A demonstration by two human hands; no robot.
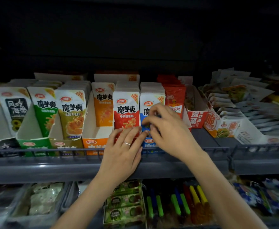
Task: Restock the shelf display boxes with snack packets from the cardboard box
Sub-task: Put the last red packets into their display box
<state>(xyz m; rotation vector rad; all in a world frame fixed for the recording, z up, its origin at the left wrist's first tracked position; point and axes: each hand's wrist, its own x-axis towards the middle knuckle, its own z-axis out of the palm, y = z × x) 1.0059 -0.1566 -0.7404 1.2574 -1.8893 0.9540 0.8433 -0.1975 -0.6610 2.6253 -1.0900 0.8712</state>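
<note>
A row of open display boxes stands on the upper shelf, each with upright snack packets: green (45,111), olive (72,113), orange (103,104), red (126,111) and blue-and-white (150,100). My right hand (165,128) has its fingers curled on the front blue packet in the blue display box (149,143). My left hand (125,151), with a ring, lies with straight fingers against the front of the red box, fingertips reaching the blue packet. The cardboard box is not in view.
A grey wire rail (52,150) runs along the shelf front. Further right stand a red-packet box (175,100), a box marked in red (196,119) and piles of loose pale packets (244,103). The lower shelf holds trays of packets (124,204) and coloured sticks (176,202).
</note>
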